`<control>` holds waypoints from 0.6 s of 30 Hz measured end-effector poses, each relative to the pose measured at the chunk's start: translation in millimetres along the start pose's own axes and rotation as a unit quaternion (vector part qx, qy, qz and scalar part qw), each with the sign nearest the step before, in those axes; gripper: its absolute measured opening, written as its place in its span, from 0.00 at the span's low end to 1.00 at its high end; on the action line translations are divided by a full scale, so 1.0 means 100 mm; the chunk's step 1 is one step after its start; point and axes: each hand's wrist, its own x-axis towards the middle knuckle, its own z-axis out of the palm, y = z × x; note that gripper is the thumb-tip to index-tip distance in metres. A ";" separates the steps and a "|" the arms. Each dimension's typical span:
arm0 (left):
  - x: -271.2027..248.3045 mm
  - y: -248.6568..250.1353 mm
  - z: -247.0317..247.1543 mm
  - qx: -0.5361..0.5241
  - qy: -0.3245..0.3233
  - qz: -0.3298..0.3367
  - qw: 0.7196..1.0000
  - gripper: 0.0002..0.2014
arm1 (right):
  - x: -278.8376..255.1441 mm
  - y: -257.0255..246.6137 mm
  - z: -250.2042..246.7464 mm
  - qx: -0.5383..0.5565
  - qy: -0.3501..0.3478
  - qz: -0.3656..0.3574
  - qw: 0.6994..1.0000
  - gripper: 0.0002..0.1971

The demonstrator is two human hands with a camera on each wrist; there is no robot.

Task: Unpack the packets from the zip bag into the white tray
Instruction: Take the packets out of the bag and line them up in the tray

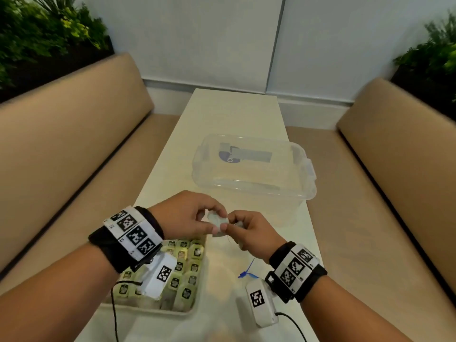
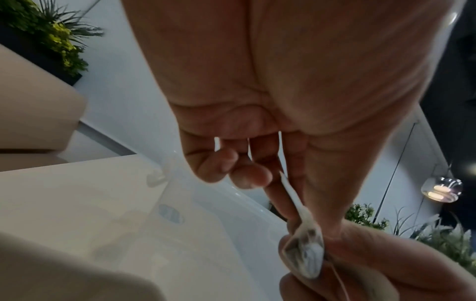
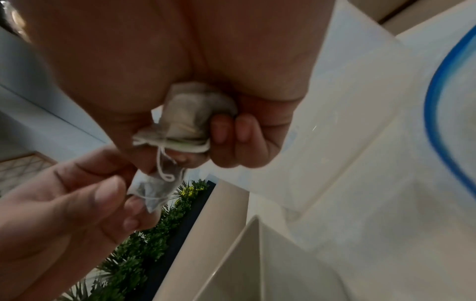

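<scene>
Packets (image 1: pixel 218 224) hang pinched between my left hand (image 1: pixel 183 213) and right hand (image 1: pixel 249 234), above the table beside the white tray (image 1: pixel 190 311); a second one (image 3: pixel 192 120) sits bunched in my right fingers, its string (image 3: pixel 162 167) looped onto the first. Pulling apart could snag and tear the tangled pair.

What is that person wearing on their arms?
Each bare forearm has a wide black wrist strap: the left strap, the right strap. Both carry white bands printed with black-and-white square codes. Under each wrist hangs a small white camera box with its own code and a thin black cable. No sleeves show.
</scene>
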 end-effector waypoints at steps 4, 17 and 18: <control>-0.13 -0.18 -0.22 0.033 -0.019 0.015 0.999 0.20 | 0.11 -0.11 0.23 0.057 -0.020 0.018 0.998 0.05; -0.39 -0.67 -0.54 0.048 0.021 0.027 0.998 0.13 | 0.28 -0.23 0.75 0.092 -0.055 0.036 0.994 0.11; -0.40 -0.69 -0.53 0.048 0.029 0.035 0.998 0.12 | 0.28 -0.21 0.79 0.105 -0.051 0.039 0.992 0.12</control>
